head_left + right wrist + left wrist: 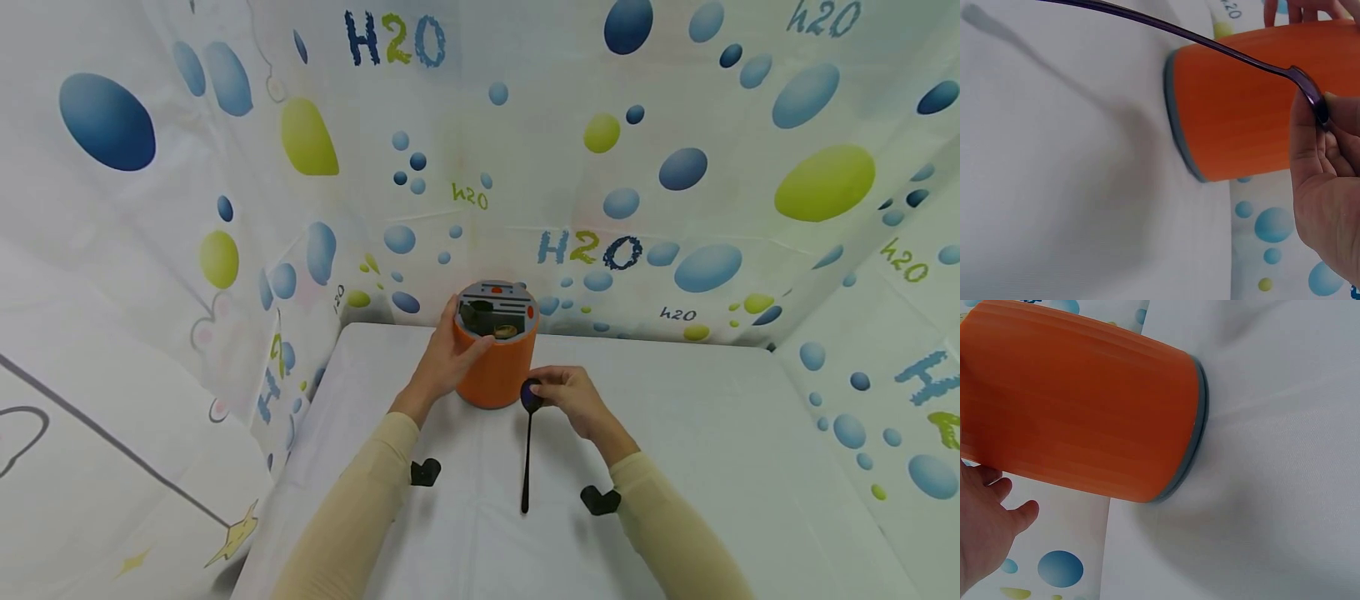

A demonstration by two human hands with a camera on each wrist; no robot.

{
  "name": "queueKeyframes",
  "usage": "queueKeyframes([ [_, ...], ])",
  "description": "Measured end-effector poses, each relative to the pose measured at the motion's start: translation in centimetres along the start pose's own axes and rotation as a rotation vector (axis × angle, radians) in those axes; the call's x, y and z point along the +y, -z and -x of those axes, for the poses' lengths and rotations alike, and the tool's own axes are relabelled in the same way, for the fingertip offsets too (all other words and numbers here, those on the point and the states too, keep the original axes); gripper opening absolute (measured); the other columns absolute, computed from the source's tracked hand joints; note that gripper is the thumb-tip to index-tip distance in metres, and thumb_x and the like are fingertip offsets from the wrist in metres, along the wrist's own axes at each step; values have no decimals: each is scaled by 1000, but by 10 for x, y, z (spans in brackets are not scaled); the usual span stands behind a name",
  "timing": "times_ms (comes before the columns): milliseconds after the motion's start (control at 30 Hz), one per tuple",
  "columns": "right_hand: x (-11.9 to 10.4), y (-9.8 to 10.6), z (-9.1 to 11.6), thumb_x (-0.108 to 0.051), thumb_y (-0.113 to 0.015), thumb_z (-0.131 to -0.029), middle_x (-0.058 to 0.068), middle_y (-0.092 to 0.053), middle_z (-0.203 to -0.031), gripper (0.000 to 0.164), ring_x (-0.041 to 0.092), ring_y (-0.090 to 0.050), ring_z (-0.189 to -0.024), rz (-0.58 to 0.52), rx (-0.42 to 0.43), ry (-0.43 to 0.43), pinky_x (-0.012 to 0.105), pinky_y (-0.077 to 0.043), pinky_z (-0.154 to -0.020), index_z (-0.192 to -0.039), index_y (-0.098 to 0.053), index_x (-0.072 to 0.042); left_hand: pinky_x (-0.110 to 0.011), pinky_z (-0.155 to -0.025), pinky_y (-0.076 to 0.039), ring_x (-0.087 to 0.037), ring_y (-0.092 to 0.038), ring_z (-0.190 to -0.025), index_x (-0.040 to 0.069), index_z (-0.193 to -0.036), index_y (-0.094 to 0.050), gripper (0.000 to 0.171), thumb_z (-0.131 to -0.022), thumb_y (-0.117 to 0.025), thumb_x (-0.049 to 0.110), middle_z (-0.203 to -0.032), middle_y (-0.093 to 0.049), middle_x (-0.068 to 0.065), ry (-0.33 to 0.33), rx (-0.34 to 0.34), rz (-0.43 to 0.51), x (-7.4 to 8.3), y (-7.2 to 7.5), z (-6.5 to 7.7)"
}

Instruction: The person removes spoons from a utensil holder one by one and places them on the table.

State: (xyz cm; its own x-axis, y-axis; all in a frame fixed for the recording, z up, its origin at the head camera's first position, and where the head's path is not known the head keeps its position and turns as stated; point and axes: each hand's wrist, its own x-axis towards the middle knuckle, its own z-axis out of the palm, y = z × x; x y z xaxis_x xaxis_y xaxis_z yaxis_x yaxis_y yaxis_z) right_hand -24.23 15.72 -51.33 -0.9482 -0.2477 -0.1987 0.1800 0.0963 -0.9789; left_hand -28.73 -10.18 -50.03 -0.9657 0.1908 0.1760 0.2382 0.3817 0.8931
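An orange cutlery holder (pixel 497 375) stands on the table, its grey slotted top (pixel 517 292) facing up. Inside a dark opening in that top shows a small gold-coloured piece (pixel 506 332). My left hand (pixel 448 358) holds the holder high on its left side, thumb across the front near the rim. To the right of the holder, my right hand (pixel 573 396) pinches a dark, shiny spoon (pixel 1210 45) by its bowl. The spoon's thin handle (pixel 527 458) points down toward me, and its shadow falls on the cloth in the right wrist view.
A white cloth covers the table (pixel 697 450). Behind it and at both sides hangs a white curtain (pixel 525 150) printed with blue and green dots and H2O lettering. Small black pieces (pixel 600 501) show beside both sleeves.
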Motion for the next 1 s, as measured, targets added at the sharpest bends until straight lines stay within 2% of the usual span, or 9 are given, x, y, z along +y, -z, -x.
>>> queueKeyframes([
  [333,17,0,2,-1,-66,-98,17,-74,-122,31,17,-74,-93,30,36,-64,31,-63,-86,-127,-68,10,-64,-127,-20,-26,-25,-159,32,-168,-5,99,-95,-66,61,-172,-27,4,-21,1,6,-1,0,-1],
  [600,23,-2,3,0,-66,-97,15,-76,-116,29,16,-73,-91,6,54,-93,30,-63,-84,-124,-70,9,-63,-127,-20,-26,-24,-160,33,-168,-4,101,-95,-66,64,-173,-24,3,2,-1,-5,0,0,0],
  [1000,42,-2,1,-1,-68,-97,18,-74,-121,35,16,-73,-90,1,66,-159,29,-63,-83,-129,-66,12,-66,-127,-18,-27,-21,-161,34,-168,-5,100,-95,-66,64,-173,-22,3,7,4,-3,2,0,2],
])
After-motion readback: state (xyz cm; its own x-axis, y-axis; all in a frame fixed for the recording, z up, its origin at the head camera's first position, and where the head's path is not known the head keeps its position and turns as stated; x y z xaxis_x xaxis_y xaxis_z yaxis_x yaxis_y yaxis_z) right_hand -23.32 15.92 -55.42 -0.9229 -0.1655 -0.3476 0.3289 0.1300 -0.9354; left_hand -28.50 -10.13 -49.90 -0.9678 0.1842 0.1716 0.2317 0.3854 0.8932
